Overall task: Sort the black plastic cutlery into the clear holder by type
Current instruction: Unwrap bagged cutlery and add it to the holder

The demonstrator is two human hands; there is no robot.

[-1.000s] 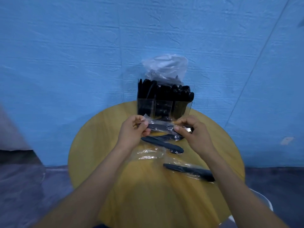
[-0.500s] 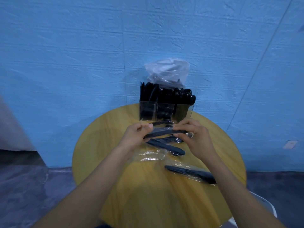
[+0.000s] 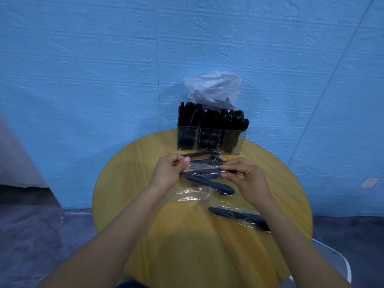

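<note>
Black plastic cutlery piece in a clear crinkled film wrapper (image 3: pixel 204 172) is held level above the round yellow wooden table (image 3: pixel 187 246), left hand (image 3: pixel 168 171) pinching one end, right hand (image 3: pixel 247 175) pinching the other. More wrapped black pieces (image 3: pixel 209 183) lie on the table just below it. Clear three-compartment holder (image 3: pixel 209 140) stands at the far edge, packed with upright black cutlery.

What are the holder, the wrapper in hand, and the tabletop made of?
Clear three-compartment holder: likely rigid acrylic, see-through with glossy flat walls. Thin clear wrapper: plastic film, crinkled, with glare. Round yellow-brown tabletop: wood-grain look, perhaps laminate, smooth satin.
</note>
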